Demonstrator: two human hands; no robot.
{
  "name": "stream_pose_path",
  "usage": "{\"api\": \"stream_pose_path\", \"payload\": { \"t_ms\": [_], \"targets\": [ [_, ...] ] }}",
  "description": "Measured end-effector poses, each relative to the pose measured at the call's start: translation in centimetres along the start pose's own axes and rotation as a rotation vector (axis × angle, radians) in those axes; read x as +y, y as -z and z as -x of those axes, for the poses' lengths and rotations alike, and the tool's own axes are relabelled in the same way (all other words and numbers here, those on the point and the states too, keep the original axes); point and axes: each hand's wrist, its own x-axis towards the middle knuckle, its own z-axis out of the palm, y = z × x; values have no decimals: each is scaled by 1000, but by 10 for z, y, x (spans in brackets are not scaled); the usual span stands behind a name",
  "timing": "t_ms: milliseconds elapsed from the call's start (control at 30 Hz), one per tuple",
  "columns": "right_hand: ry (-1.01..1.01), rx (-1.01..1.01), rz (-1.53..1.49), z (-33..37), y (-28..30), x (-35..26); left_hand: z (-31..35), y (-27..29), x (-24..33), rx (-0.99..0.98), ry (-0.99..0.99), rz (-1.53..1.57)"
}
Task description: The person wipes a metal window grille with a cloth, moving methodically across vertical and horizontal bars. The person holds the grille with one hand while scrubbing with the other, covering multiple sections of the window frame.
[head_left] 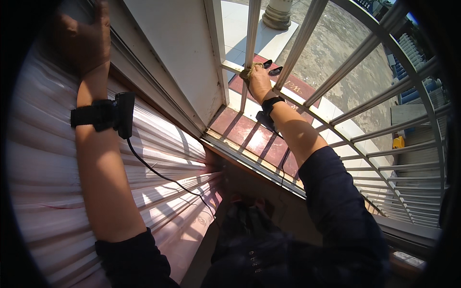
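Observation:
My right hand reaches out to the metal bars and is closed round a crumpled brownish-green cloth. The cloth presses against an upright bar where a crosspiece meets it. At the upper left, my left hand is raised beside the window frame, above a pale pink curtain. One of its digits is stretched upward; the others are lost in shadow near the picture's dark rim. Nothing shows in that hand. Each wrist wears a black strap with a small device and a cable.
A light panel stands between my arms. Beyond the bars lie a red mat, dark shoes, a pillar base and concrete ground. A yellow object sits at the right. Curved grille bars surround my right arm.

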Motion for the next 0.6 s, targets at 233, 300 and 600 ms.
{"api": "stream_pose_path", "payload": {
  "t_ms": [233, 300, 600],
  "targets": [
    [337, -250, 630, 37, -1, 27, 13, 3, -12, -306, 194, -205],
    [405, -343, 700, 41, 21, 14, 11, 5, -6, -254, 153, -173],
    [381, -297, 468, -38, -19, -49, 9, 3, 4, -209, 85, -120]
  ]
}}
